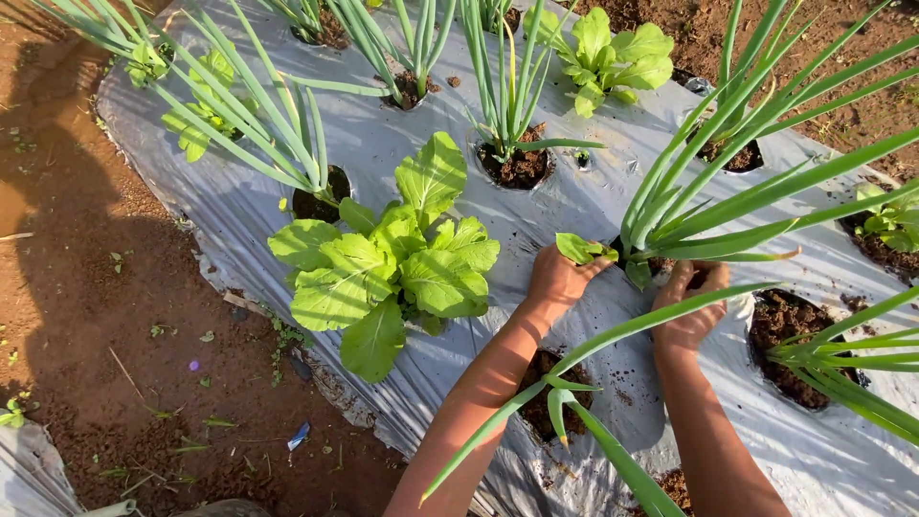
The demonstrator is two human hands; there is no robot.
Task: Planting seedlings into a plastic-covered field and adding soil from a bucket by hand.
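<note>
The left hand pinches a small seedling at the planting hole, one o'clock from the lettuce. The right hand presses soil, fingers curled, holding nothing. A hard squeeze could likely snap the seedling, or tear the plastic mulch.

I see no package, label, sign or screen here. The only thing that could be one is a small blue and white scrap lying on the red soil beside the bed, too small to tell.
</note>
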